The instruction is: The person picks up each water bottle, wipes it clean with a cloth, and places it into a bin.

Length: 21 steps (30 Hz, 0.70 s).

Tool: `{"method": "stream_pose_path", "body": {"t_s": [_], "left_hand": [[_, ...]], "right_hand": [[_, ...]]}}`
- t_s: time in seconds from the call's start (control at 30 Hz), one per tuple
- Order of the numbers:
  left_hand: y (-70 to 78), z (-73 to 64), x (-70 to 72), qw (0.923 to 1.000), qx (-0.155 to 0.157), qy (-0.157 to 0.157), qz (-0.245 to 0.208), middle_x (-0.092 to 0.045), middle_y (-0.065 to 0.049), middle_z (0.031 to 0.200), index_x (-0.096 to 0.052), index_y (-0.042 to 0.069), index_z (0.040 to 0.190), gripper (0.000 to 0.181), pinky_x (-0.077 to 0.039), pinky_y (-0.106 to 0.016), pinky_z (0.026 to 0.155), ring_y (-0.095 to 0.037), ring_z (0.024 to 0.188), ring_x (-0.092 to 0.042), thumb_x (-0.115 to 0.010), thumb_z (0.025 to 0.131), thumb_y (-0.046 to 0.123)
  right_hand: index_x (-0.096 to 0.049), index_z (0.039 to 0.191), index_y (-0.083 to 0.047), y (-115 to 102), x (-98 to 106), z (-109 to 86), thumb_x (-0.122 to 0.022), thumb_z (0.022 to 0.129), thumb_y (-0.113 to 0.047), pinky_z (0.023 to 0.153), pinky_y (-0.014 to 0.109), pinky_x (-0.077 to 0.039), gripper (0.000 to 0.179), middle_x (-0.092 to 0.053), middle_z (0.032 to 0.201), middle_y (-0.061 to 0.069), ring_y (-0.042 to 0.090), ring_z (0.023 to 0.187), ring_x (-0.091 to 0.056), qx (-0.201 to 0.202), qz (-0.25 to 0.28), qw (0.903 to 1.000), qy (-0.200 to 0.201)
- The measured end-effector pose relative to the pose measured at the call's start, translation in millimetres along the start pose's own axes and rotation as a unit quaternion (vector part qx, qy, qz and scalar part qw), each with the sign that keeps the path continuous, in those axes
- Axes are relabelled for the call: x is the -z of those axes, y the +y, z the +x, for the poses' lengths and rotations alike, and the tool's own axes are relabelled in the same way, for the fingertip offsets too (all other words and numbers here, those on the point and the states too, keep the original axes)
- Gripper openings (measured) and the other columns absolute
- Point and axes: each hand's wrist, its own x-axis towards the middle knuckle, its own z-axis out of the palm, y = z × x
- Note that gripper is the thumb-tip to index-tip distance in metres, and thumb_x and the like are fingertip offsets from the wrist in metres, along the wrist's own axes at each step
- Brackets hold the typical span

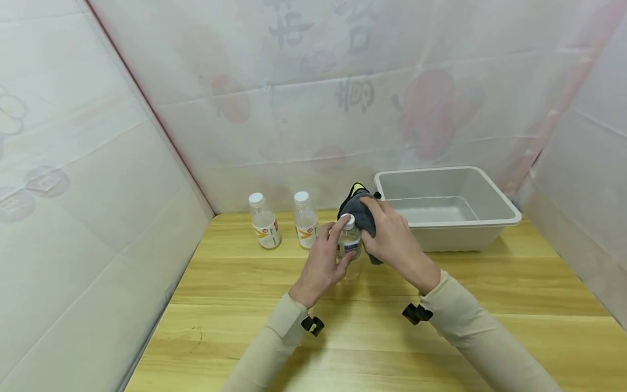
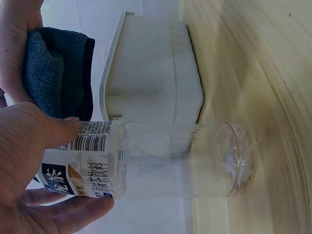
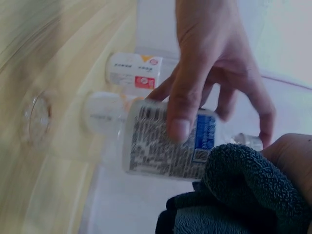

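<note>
A clear plastic bottle (image 1: 349, 247) with a white cap and a printed label is in my left hand (image 1: 318, 269). In the left wrist view, the thumb and fingers hold the bottle (image 2: 161, 161) around its label, and its clear base is close to the tabletop; whether it touches, I cannot tell. My right hand (image 1: 398, 242) grips a folded dark grey cloth (image 1: 360, 211) beside the bottle's upper part. In the right wrist view, the fluffy cloth (image 3: 243, 180) is near the label and cap end. The right fingertips are partly hidden behind it.
Two more capped bottles stand to the left at the back, one bottle (image 1: 266, 231) farther out and another bottle (image 1: 306, 228) nearer my left hand. A light grey plastic bin (image 1: 455, 238) sits at the back right of the wooden table (image 1: 367, 348). Printed fabric walls surround it.
</note>
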Motion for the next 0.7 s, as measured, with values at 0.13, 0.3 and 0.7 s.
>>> {"method": "stream_pose_path", "body": {"t_s": [0.13,0.3,0.7], "left_hand": [[-1.6,2.1,-2.1,1.0,-0.005,0.006,0.001,-0.055,-0.018,0.133,-0.026,0.02,0.158,0.081,-0.057,-0.031,0.074,-0.021,0.092,-0.063,-0.075,0.093,0.021],[-4.3,2.8,-2.7,0.9999,-0.004,0.013,-0.001,-0.055,-0.018,0.134,-0.027,0.02,0.158,0.082,-0.058,-0.035,0.078,-0.022,0.094,-0.063,-0.076,0.092,0.02],[-5.5,2.7,-1.7,0.9999,-0.01,0.002,0.001,-0.054,-0.017,0.134,-0.026,0.02,0.158,0.084,-0.056,-0.031,0.075,-0.018,0.088,-0.061,-0.077,0.092,0.017]], "right_hand": [[-0.046,0.15,-0.006,3,3,0.3,-0.06,0.092,-0.012,0.079,0.056,-0.055,0.06,-0.056,0.14,0.029,0.044,0.105,-0.065,0.006,0.041,0.9986,-0.031],[-0.042,0.155,-0.012,12,8,1.5,-0.035,0.101,-0.011,0.099,0.059,-0.048,0.055,-0.042,0.157,0.024,0.046,0.13,-0.053,-0.012,0.14,0.9851,-0.099],[-0.051,0.15,-0.022,33,23,0.8,-0.037,0.102,-0.001,0.043,0.028,-0.034,0.054,-0.059,0.126,0.027,0.01,0.049,-0.037,-0.038,0.264,0.9517,-0.151]]}}
